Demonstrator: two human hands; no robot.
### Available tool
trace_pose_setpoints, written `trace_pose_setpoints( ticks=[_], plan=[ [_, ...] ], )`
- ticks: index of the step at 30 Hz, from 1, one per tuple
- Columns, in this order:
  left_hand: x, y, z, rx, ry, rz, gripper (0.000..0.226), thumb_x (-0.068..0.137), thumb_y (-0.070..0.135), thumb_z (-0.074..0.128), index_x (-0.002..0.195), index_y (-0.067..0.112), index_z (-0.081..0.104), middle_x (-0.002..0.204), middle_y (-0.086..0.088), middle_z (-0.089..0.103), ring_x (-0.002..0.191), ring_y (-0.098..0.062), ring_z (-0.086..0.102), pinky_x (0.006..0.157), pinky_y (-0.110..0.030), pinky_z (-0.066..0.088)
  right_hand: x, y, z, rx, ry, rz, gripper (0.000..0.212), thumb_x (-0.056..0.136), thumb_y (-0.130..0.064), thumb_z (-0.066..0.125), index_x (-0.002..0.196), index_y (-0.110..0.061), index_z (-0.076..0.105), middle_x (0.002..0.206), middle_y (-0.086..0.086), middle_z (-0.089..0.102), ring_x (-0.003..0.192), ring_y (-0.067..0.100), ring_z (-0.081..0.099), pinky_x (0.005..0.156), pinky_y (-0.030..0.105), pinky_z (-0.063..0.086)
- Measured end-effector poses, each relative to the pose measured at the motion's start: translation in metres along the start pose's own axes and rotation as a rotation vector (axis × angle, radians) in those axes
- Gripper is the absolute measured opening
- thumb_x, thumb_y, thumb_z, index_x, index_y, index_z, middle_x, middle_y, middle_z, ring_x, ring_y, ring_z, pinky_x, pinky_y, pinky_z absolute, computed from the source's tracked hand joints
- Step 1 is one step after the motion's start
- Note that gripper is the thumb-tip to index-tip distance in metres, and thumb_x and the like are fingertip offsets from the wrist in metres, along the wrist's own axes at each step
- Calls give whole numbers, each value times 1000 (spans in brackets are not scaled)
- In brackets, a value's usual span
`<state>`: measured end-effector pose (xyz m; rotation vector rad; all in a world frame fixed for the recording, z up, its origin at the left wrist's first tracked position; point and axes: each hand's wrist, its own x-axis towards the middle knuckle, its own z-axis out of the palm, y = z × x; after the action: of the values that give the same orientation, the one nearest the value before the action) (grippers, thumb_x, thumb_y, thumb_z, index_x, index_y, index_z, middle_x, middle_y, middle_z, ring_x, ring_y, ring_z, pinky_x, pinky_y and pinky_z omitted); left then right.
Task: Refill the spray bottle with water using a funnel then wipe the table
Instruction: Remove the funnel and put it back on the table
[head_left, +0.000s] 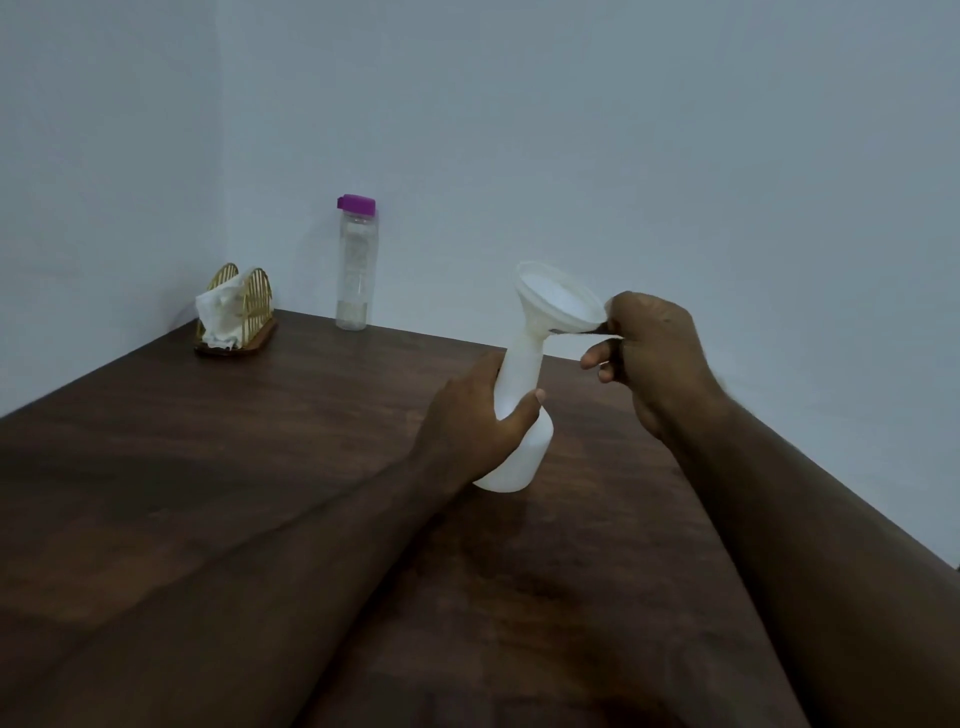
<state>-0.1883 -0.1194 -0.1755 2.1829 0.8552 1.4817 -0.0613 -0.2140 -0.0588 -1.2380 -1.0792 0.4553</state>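
Observation:
A white spray bottle body (524, 447) without its spray head stands on the dark wooden table (260, 467), leaning slightly. My left hand (472, 415) grips its middle. A white funnel (558, 301) sits in the bottle's neck, tilted to the right. My right hand (654, 358) pinches the funnel's right rim. A clear water bottle (356, 265) with a purple cap stands at the back of the table by the wall.
A gold wire napkin holder (236, 317) with white tissues stands at the back left corner. Walls close the table in at the back and the left. The table's right edge runs diagonally down to the right.

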Motion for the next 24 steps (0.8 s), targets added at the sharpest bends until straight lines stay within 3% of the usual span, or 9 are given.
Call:
trace_pose_setpoints(
  ticks=[5,15,21,24],
  plan=[
    [1,0,-1,-16,-20,4,49,82,63,53,118,30,52,97,22,52,77,5,52,68,-9,37,1,-1,1,-81,-29,-12,22,90,-11,43,76,-7,59,73,-1,75,48,17,62,40,22,43],
    [-1,2,-3,-22,-38,-6,54,84,60,55,126,25,51,106,17,56,85,0,52,67,-7,33,3,-6,-2,-67,-53,53,20,90,-13,46,84,-4,63,72,0,75,52,17,65,42,22,44],
    [-1,3,-4,-21,-38,-5,52,85,60,55,124,26,51,100,20,51,80,2,51,67,-7,34,3,-9,0,10,-10,57,20,89,-13,46,86,-4,64,67,-1,73,50,17,64,40,22,43],
    [-1,3,-4,-25,-35,-2,51,84,60,55,123,26,52,100,20,52,82,0,52,68,-8,35,1,-8,1,-79,-53,79,21,89,-14,45,89,-5,64,73,3,76,50,17,65,42,21,45]
  ],
)
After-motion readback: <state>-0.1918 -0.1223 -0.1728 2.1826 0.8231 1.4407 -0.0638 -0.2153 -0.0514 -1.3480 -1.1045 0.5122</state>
